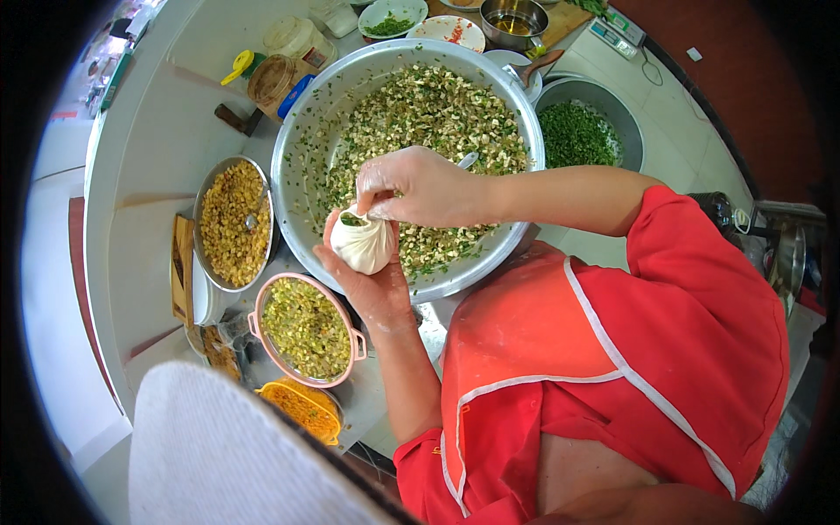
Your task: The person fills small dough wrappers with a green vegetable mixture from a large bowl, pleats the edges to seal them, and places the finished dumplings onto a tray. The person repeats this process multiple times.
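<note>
A white dough bun [365, 246] with pleated sides rests in my left hand [375, 292], whose fingers and thumb cup it. The fingertips of my right hand [417, 184] pinch the dough rim at its top. Green filling shows through a small opening that remains there. Both hands carry traces of flour. Beneath them stands a large metal basin [289, 216] with a chopped filling [446, 118] of pale cubes and green bits. A spoon [468, 160] sticks out of the filling, partly hidden behind my right hand.
Left of the basin are a metal bowl of yellow filling [233, 223], a pink colander of green filling [305, 328] and a yellow basket [315, 420]. Chopped greens [577, 134] fill a pot at right. Plates, a pan of oil [515, 25] and a scale [611, 38] stand beyond.
</note>
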`<state>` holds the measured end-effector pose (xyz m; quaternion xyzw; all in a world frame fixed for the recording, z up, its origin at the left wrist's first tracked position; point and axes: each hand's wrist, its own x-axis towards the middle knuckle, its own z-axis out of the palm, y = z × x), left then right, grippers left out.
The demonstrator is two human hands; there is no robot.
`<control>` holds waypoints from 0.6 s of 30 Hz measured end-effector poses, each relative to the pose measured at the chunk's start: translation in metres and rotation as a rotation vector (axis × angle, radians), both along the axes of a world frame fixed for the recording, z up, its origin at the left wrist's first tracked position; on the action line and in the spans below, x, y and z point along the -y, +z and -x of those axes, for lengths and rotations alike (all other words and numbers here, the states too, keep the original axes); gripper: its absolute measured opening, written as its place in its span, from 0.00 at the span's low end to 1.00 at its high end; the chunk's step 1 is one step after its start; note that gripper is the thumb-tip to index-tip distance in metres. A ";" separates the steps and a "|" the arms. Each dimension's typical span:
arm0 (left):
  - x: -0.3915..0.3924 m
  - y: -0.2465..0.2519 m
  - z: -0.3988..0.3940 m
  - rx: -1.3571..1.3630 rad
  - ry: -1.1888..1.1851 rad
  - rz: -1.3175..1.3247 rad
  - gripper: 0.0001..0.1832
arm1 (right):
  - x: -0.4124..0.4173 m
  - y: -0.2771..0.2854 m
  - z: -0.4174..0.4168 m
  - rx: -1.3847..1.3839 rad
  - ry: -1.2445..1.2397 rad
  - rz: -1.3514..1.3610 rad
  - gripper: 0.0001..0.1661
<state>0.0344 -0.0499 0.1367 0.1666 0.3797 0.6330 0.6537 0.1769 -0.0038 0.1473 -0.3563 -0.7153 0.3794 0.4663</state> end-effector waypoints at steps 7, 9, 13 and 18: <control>0.012 0.003 -0.006 -0.117 -0.026 0.161 0.33 | -0.004 0.013 -0.015 -0.050 0.258 0.394 0.07; 0.010 -0.007 0.001 -0.080 -0.092 0.155 0.33 | 0.000 0.012 -0.015 0.012 0.240 0.299 0.08; 0.015 -0.011 0.007 -0.090 -0.120 0.138 0.33 | 0.005 0.016 -0.015 0.090 0.234 0.040 0.12; 0.004 0.036 0.028 -0.189 -0.465 -0.182 0.40 | 0.003 0.030 -0.018 -0.059 0.220 0.259 0.08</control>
